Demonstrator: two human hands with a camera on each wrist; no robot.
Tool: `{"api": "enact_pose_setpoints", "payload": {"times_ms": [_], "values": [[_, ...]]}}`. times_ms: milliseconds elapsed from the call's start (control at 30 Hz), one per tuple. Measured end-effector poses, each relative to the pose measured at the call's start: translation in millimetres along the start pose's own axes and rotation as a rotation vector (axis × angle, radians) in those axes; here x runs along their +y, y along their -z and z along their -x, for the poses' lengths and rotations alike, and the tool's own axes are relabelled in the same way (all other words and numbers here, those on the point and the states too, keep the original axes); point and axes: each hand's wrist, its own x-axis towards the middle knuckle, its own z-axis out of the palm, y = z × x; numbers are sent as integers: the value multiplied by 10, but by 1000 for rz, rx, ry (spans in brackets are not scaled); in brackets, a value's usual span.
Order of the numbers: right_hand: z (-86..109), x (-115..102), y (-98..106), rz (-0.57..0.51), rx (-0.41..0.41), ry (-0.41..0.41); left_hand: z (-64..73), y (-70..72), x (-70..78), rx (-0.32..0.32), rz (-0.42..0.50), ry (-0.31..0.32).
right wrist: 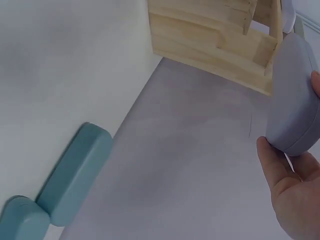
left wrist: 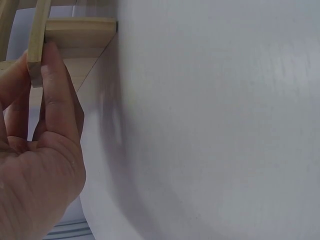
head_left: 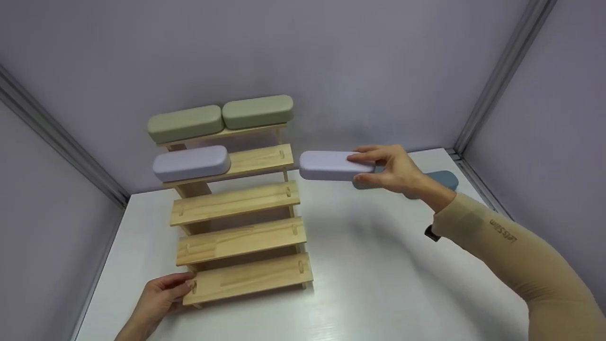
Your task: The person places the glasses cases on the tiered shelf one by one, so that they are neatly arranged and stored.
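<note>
A stepped wooden rack (head_left: 236, 203) stands on the white table. At the lower left, my left hand (head_left: 158, 298) pinches the left end of its lowest shelf (left wrist: 36, 55) between thumb and fingers. My right hand (head_left: 395, 168) grips the right end of a lavender glasses case (head_left: 326, 166), holding it in the air to the right of the rack, about level with the second shelf from the top. Another lavender glasses case (head_left: 191, 163) lies on the left half of that shelf. Two green glasses cases (head_left: 184, 125) (head_left: 258, 112) lie end to end on the top shelf.
Behind the right hand, teal glasses cases (head_left: 442, 179) lie on the table (head_left: 369, 265) near the back wall; the right wrist view shows two of them (right wrist: 77, 172). Grey walls with metal corner posts (head_left: 506, 71) enclose the table.
</note>
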Motion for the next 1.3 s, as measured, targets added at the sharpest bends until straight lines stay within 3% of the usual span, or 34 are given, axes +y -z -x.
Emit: {"api": "enact_pose_setpoints", "payload": {"times_ms": [167,600,967,1300], "values": [[-291,-118,-67,-7,-16,44,-15,6,-15,3,-5,-8],[-929,-334,-408,33,-93,66,7,29,-24,-23,-1,-13],[-1163,-467,-726,18,-141,114,15,33,-25,-15,1,1],[-1281,-543,-891,11,-147,99,7,-8,-13,-7,23,8]]}}
